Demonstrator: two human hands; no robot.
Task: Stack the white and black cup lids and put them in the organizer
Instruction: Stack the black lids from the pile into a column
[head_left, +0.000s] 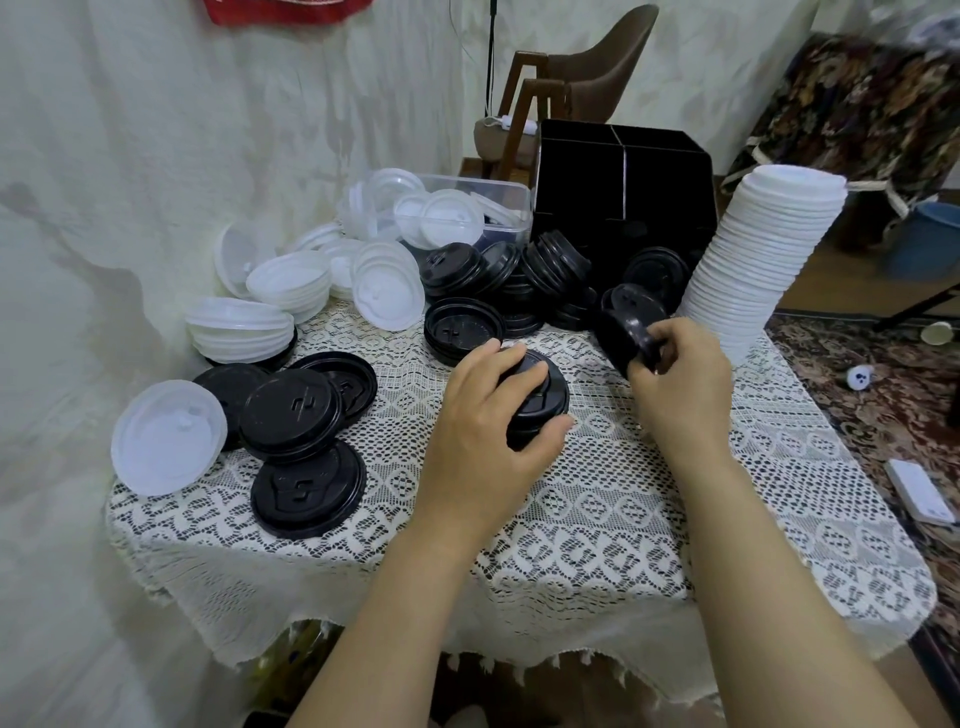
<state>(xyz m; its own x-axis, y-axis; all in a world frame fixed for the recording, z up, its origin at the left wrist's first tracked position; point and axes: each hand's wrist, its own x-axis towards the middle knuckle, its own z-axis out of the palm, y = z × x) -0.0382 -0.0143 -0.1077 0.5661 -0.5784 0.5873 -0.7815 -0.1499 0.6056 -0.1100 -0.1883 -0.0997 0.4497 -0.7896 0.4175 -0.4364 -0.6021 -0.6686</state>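
Black lid stack (543, 395) at frame centre, left hand (488, 415) clasping it from above. Tilted black lid (631, 332) pinched in right hand (680, 374), right of centre. Upper centre: organizer (623, 176). Risk: leaning white stack (763, 260) just beside right hand; nudge could topple it.

A white lace cloth (597, 519) lies spread in front, its near edge hanging down. At its far side sits a clear plastic box (501, 189), with 1 brown chair (608, 67) behind. A pale curtain (156, 156) hangs left. To the right, a blue bucket (924, 239) stands on the floor, and a tipped paper cup (937, 332) and a flat white box (919, 491) lie on the patterned carpet (883, 415).
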